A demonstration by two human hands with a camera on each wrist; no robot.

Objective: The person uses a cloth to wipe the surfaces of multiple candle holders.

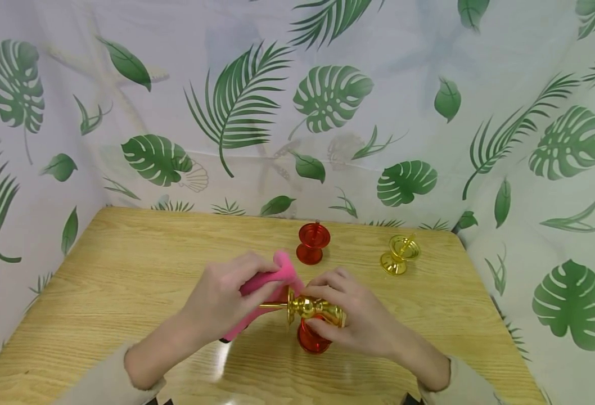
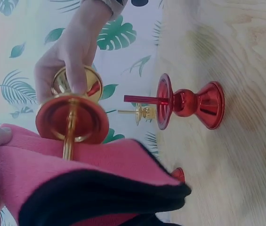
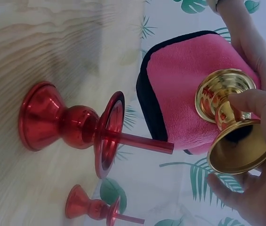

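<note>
My left hand (image 1: 221,295) pinches a pink cloth (image 3: 184,70) with black edging, part of it hanging below the fingers. My right hand (image 1: 360,315) grips a gold candle holder (image 1: 305,307) by its stem and base, held sideways above the table. Its dish and spike point left, toward the cloth. In the left wrist view the spike meets the cloth's upper fold; whether the cloth wraps round it is hidden. Directly beneath the right hand, a red candle holder (image 1: 314,340) stands upright on the table, its upper part hidden in the head view but plain in the right wrist view.
Another red candle holder (image 1: 312,239) stands farther back on the wooden table (image 1: 150,253). To its right is a second gold candle holder (image 1: 399,256), upright. A leaf-patterned white cloth (image 1: 257,185) hangs behind and along the sides of the table.
</note>
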